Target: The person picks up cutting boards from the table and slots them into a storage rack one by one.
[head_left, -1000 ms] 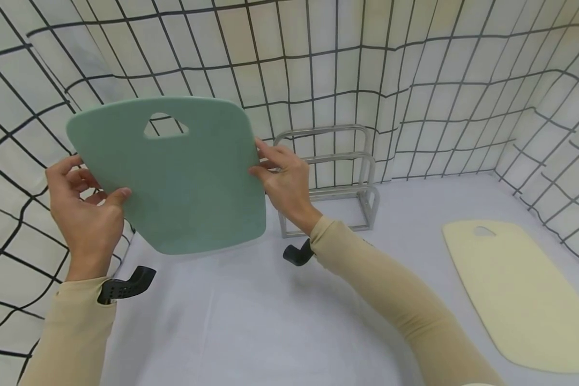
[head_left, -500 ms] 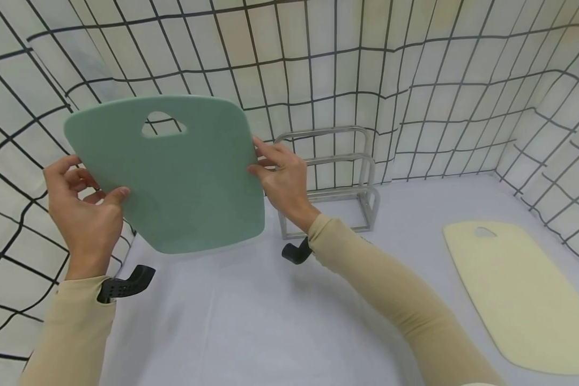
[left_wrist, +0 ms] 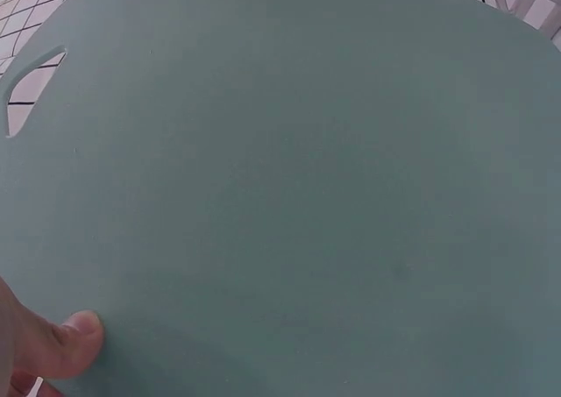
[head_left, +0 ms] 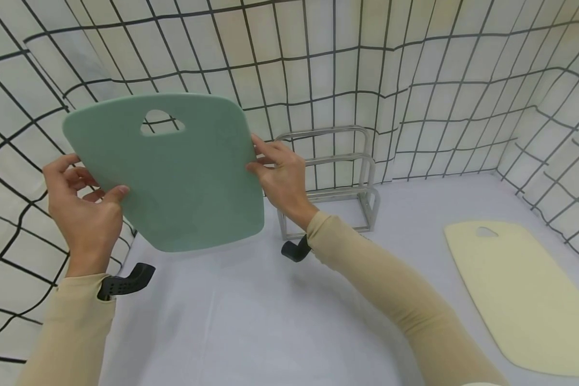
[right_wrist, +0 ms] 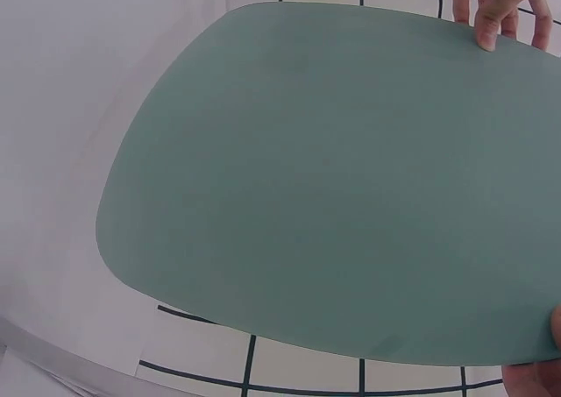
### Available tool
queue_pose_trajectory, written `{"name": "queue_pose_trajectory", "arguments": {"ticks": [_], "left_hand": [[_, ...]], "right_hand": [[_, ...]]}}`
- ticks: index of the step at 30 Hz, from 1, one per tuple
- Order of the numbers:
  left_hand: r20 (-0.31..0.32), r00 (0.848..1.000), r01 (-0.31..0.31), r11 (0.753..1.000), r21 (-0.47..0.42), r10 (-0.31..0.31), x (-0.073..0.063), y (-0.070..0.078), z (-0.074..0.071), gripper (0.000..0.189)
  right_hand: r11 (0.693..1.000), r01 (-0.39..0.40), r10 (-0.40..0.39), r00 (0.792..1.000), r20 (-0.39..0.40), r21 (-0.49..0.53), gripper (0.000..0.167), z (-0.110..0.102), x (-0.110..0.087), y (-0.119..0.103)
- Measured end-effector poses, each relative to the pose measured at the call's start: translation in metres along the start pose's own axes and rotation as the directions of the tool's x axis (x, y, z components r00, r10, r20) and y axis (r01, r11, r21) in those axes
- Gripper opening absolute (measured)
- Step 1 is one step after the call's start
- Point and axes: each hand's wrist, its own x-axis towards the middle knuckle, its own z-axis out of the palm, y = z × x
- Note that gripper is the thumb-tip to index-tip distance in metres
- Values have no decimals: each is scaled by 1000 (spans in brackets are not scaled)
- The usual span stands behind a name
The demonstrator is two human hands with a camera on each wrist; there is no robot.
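A green cutting board is held up above the table, its handle hole near the top edge. My left hand grips the board's left edge, thumb on the near face and fingers behind. On the opposite edge my right hand pinches it between thumb and fingers. In the left wrist view the board fills most of the picture, with the left thumb pressed on it at lower left. The right wrist view shows the board with the left hand at its far edge; the right hand shows only partly at lower right.
Behind my right hand stands a metal rack with upright loops. A pale yellow cutting board lies flat on the white table at the right. White walls with a black grid enclose the back and sides.
Both hands and the green cutting board have shifted very slightly left and up in the head view. The grip stays the same.
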Motion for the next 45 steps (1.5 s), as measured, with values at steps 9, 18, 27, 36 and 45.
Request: {"name": "queue_pose_trajectory", "arguments": {"ticks": [9, 18, 27, 36, 45], "left_hand": [[1, 1000, 5, 1000, 2, -5, 2, -1, 2, 65], [3, 1000, 24, 1000, 14, -24, 3, 0, 3, 66], [4, 1000, 28, 999, 27, -28, 4, 1, 6, 66], [-2, 1000, 29, 999, 21, -29, 6, 0, 8, 65], [2, 1000, 20, 1000, 5, -20, 6, 1, 12, 62]], "right_hand": [[1000, -6, 6, 1000, -6, 9, 49, 0, 2, 0], [1000, -9, 9, 1000, 0, -8, 49, 1, 5, 3], [1000, 6, -6, 1000, 11, -20, 49, -1, 7, 5], [1000, 1, -1, 1000, 8, -14, 49, 0, 10, 8], [1000, -14, 15, 1000, 19, -18, 51, -1, 12, 12]]}}
